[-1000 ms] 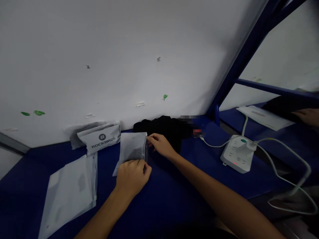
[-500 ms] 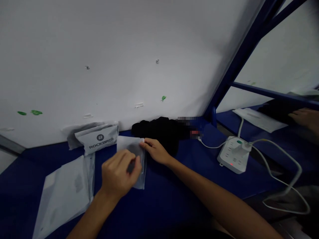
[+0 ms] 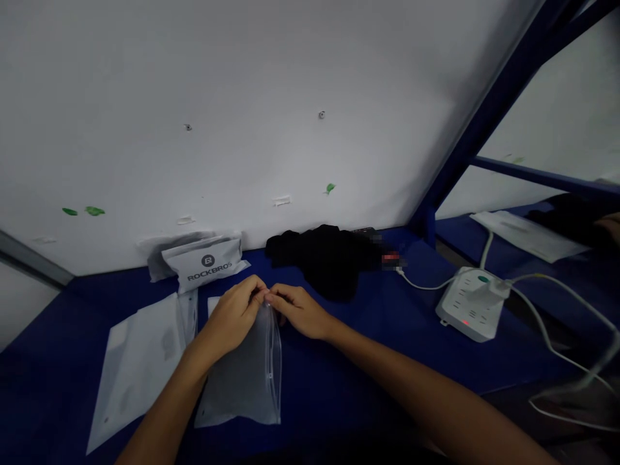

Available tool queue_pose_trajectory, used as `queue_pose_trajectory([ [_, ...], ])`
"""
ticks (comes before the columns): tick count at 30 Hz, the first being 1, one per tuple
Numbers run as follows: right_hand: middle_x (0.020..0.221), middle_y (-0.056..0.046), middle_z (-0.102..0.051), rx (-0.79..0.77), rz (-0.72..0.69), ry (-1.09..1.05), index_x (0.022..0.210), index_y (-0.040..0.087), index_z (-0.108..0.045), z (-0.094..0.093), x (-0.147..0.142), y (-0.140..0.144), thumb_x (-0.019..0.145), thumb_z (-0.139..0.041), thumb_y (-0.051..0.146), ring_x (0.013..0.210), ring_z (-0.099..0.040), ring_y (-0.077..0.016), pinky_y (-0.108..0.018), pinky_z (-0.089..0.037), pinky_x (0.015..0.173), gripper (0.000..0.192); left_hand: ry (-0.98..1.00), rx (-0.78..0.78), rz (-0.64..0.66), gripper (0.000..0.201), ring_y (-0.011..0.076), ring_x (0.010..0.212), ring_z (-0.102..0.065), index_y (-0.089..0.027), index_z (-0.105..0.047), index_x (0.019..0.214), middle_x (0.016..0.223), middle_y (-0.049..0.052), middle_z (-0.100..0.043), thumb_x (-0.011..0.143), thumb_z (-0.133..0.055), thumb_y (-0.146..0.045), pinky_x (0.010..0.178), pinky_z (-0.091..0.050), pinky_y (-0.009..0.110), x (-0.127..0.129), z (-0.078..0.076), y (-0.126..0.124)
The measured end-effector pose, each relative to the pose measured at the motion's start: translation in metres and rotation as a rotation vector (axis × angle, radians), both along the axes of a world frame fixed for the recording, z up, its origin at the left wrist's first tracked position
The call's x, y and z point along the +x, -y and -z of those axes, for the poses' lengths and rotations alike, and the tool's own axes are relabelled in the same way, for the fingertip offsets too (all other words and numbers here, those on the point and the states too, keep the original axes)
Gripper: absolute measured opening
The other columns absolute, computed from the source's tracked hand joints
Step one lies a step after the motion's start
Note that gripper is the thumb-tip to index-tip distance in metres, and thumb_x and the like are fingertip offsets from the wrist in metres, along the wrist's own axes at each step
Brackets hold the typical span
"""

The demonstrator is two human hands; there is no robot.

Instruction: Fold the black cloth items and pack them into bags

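Both hands are now meeting at the far corner of the frosted zip bag [image 3: 247, 374], which is lying flatter and nearer than a second ago, just in front of the ROCKBROS pouch [image 3: 206, 268]. Left hand [image 3: 235, 316] and right hand [image 3: 298, 311] are pinching narrowly on its zipper edge, so sealing or opening seems underway.

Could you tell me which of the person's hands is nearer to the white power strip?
The right hand: it is on the side of the clear zip bag facing the power strip, though well apart from it. The left hand is farther off.
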State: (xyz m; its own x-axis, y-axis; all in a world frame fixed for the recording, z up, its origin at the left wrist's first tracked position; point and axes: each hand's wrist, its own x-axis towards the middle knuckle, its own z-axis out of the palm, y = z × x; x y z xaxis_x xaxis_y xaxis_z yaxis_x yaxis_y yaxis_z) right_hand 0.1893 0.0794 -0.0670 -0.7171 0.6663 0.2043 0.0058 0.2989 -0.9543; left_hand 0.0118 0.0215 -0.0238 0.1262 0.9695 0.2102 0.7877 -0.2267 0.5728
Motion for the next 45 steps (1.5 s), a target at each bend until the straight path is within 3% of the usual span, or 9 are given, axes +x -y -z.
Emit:
queue_pose_trajectory([
  [7, 0.065, 0.004, -0.053, 0.205, 0.052, 0.103, 0.079, 0.020, -0.056, -0.004, 0.001, -0.001, 0.101, -0.044, 0.041, 0.061, -0.051, -0.0116, -0.023, -0.038, 0.059, 0.033, 0.059, -0.034, -0.096, 0.021, 0.0178, 0.077, -0.058, -0.023, -0.053, 0.085, 0.081, -0.002, -0.062, 0.097, -0.040, -0.034, 0.070, -0.041, 0.030, 0.006, 0.007, -0.004],
  [15, 0.057, 0.004, -0.055, 0.123, -0.068, 0.228, 0.066, 0.019, -0.053, -0.006, 0.000, 0.001, 0.097, -0.048, 0.038, 0.053, -0.052, -0.0116, -0.023, -0.036, 0.053, 0.037, 0.077, 0.151, -0.426, 0.021, 0.0193, 0.070, -0.057, -0.022, -0.054, 0.085, 0.070, -0.001, -0.057, 0.095, -0.041, -0.035, 0.064, -0.039, 0.030, -0.020, 0.011, -0.016],
  [21, 0.059, 0.003, -0.054, -0.064, -0.127, 0.159, 0.066, 0.019, -0.051, -0.002, 0.001, 0.002, 0.097, -0.049, 0.040, 0.054, -0.051, -0.0114, -0.023, -0.040, 0.054, 0.038, 0.087, 0.163, -0.250, 0.023, 0.0176, 0.072, -0.057, -0.022, -0.052, 0.088, 0.077, -0.001, -0.059, 0.099, -0.037, -0.036, 0.067, -0.042, 0.030, -0.018, 0.011, -0.016],
  [25, 0.064, 0.004, -0.052, -0.217, -0.119, 0.102, 0.075, 0.020, -0.053, 0.004, -0.002, 0.003, 0.096, -0.050, 0.045, 0.057, -0.051, -0.0116, -0.023, -0.044, 0.055, 0.033, 0.078, 0.140, -0.217, 0.023, 0.0163, 0.070, -0.057, -0.022, -0.049, 0.092, 0.076, -0.002, -0.057, 0.101, -0.034, -0.037, 0.068, -0.041, 0.030, -0.014, 0.012, -0.014],
  [28, 0.066, 0.004, -0.050, -0.268, -0.111, 0.077, 0.078, 0.020, -0.052, 0.009, -0.002, 0.001, 0.096, -0.049, 0.049, 0.056, -0.049, -0.0116, -0.023, -0.043, 0.054, 0.034, 0.100, 0.117, -0.173, 0.018, 0.0158, 0.071, -0.059, -0.023, -0.048, 0.105, 0.080, -0.003, -0.059, 0.096, -0.047, -0.039, 0.070, -0.045, 0.030, -0.013, 0.014, -0.012],
  [30, 0.067, 0.004, -0.048, -0.255, -0.096, 0.061, 0.077, 0.020, -0.051, 0.012, -0.002, -0.001, 0.096, -0.049, 0.051, 0.058, -0.046, -0.0115, -0.023, -0.040, 0.055, 0.036, 0.110, 0.105, -0.069, 0.038, 0.0172, 0.082, -0.062, -0.023, -0.044, 0.122, 0.092, 0.000, -0.063, 0.089, -0.059, -0.034, 0.080, -0.048, 0.032, -0.012, 0.015, -0.009],
  [33, 0.070, 0.004, -0.048, -0.176, -0.065, 0.053, 0.075, 0.020, -0.051, 0.015, -0.001, -0.005, 0.097, -0.047, 0.050, 0.063, -0.045, -0.0120, -0.024, -0.038, 0.059, 0.037, 0.119, 0.063, 0.089, 0.063, 0.0193, 0.096, -0.062, -0.024, -0.034, 0.140, 0.106, 0.004, -0.062, 0.083, -0.062, -0.022, 0.093, -0.047, 0.037, -0.012, 0.014, -0.007],
  [40, 0.073, 0.003, -0.049, -0.012, -0.058, 0.111, 0.074, 0.020, -0.049, 0.014, 0.000, -0.006, 0.102, -0.038, 0.044, 0.068, -0.046, -0.0127, -0.026, -0.037, 0.066, 0.038, 0.296, -0.029, 0.074, 0.050, 0.0151, 0.078, -0.059, -0.025, -0.044, 0.133, 0.099, 0.002, -0.060, 0.085, -0.060, -0.021, 0.079, -0.050, 0.031, -0.017, 0.020, -0.013],
  [45, 0.072, 0.003, -0.051, 0.058, -0.060, 0.175, 0.075, 0.019, -0.051, 0.010, 0.001, -0.006, 0.102, -0.038, 0.039, 0.066, -0.047, -0.0126, -0.026, -0.037, 0.065, 0.036, 0.311, 0.012, 0.024, 0.042, 0.0131, 0.075, -0.058, -0.025, -0.050, 0.122, 0.092, -0.001, -0.059, 0.082, -0.058, -0.015, 0.077, -0.049, 0.028, -0.017, 0.024, -0.017],
])
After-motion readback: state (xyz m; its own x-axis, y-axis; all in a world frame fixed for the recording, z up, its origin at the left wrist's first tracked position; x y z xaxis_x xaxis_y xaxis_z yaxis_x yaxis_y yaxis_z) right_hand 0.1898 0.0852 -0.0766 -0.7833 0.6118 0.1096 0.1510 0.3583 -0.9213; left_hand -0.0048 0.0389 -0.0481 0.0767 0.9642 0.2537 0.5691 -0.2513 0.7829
